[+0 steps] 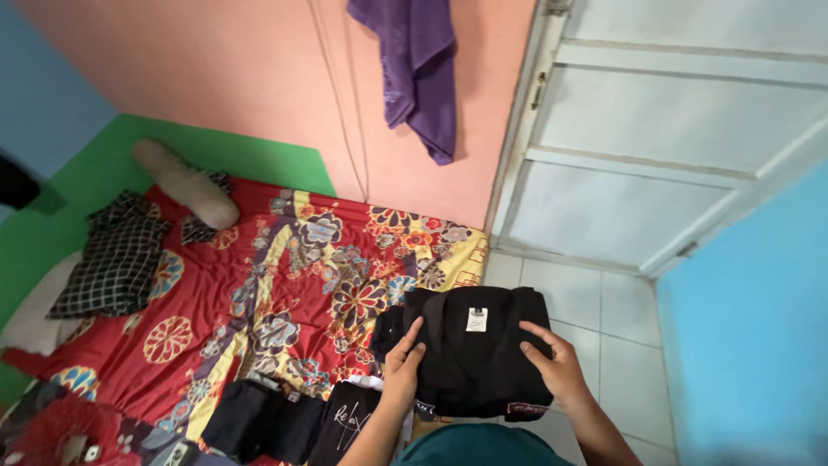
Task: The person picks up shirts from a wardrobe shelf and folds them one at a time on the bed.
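Observation:
A folded black garment with a small white label lies at the near right corner of the bed, partly over its edge. My left hand presses on the garment's left side, fingers together and thumb spread. My right hand rests flat on its right side. Both hands hold the fold in place. Just left of my left arm lie a black folded garment with white lettering and another dark folded one.
A red flowered bed sheet covers the mattress. A checked black shirt and a pale bolster lie at the far left. A purple cloth hangs on the pink wall. A white door and tiled floor are on the right.

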